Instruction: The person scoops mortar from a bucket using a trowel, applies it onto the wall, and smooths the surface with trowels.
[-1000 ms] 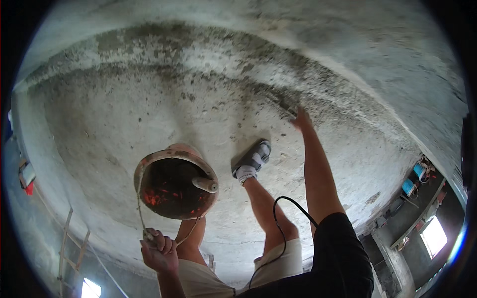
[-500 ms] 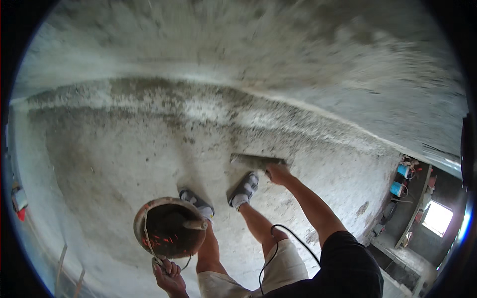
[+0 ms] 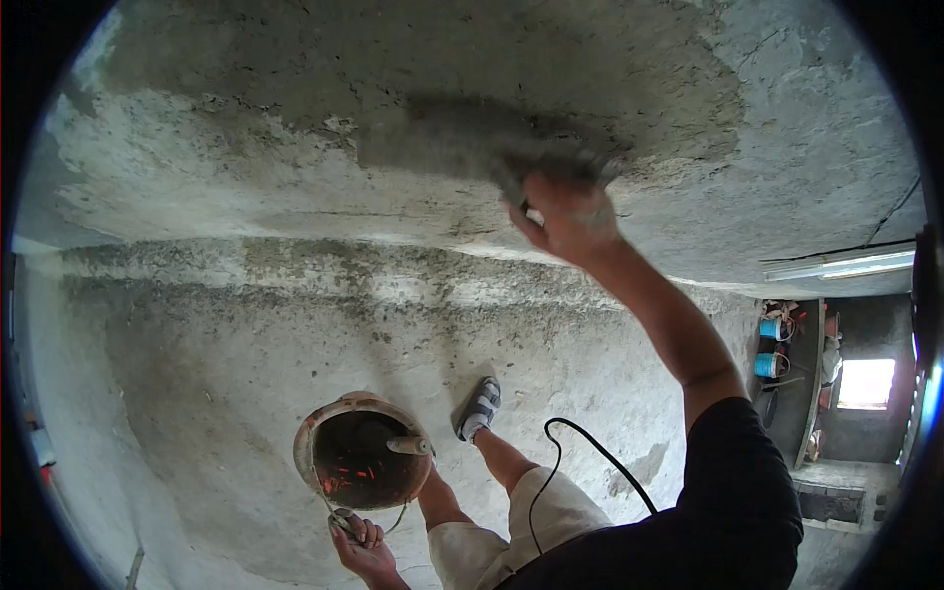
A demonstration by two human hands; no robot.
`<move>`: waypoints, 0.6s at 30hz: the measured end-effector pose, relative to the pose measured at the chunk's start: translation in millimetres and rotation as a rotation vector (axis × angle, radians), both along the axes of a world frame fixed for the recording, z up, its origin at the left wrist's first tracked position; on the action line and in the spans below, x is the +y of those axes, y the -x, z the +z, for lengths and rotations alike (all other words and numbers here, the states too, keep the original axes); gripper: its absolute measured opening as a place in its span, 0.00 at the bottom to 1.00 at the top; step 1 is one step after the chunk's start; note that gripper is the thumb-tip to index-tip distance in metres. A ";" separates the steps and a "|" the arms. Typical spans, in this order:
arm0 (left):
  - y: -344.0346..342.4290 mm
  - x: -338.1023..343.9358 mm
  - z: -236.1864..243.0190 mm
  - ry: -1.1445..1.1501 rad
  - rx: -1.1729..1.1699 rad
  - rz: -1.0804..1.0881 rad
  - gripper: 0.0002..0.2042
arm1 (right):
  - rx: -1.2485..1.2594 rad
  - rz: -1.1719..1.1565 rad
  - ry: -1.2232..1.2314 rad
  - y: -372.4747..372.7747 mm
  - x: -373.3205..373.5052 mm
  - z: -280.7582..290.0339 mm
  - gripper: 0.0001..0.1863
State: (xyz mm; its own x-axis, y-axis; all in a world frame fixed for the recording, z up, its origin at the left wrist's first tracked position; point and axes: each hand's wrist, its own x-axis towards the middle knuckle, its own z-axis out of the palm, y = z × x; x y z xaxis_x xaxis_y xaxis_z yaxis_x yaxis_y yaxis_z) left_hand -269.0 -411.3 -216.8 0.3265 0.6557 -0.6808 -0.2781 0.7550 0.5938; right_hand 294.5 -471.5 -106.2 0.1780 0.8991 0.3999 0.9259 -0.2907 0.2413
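Observation:
My right hand [image 3: 568, 216] is raised high against the rough grey wall [image 3: 295, 197] and grips a plastering trowel [image 3: 551, 169], whose blade presses into a dark wet smear of mortar [image 3: 442, 138]. My left hand [image 3: 356, 536] hangs low and holds the wire handle of a round orange bucket [image 3: 359, 462]. A pale tool handle [image 3: 408, 445] pokes out of the bucket, which has dark mortar inside. My foot in a grey sandal [image 3: 479, 408] stands on the concrete floor beside the bucket.
A black cable [image 3: 570, 452] loops from my waist. At the far right a doorway [image 3: 865, 383] opens to a bright window, with blue buckets [image 3: 769, 344] on a ledge and a tube lamp [image 3: 846, 264] above. The dusty concrete floor [image 3: 197, 393] spreads left.
My right hand swept the trowel from floor level up the wall, leaving a wet mortar streak. The view tilted upward. The bucket stayed in my left hand.

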 end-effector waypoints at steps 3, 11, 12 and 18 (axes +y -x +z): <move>4.6 4.5 0.5 0.000 0.030 0.012 0.17 | 0.003 -0.153 0.092 -27.0 9.7 20.3 0.17; 22.2 14.9 -12.2 0.009 0.117 0.096 0.17 | -0.128 -0.212 0.773 -48.0 31.5 -182.4 0.16; 25.9 16.5 -10.2 -0.004 0.139 0.099 0.17 | 0.125 -0.313 0.755 -42.0 34.0 -205.4 0.15; 51.3 23.9 5.0 0.003 0.213 0.131 0.16 | 0.409 -0.414 0.458 -18.8 9.0 -170.6 0.12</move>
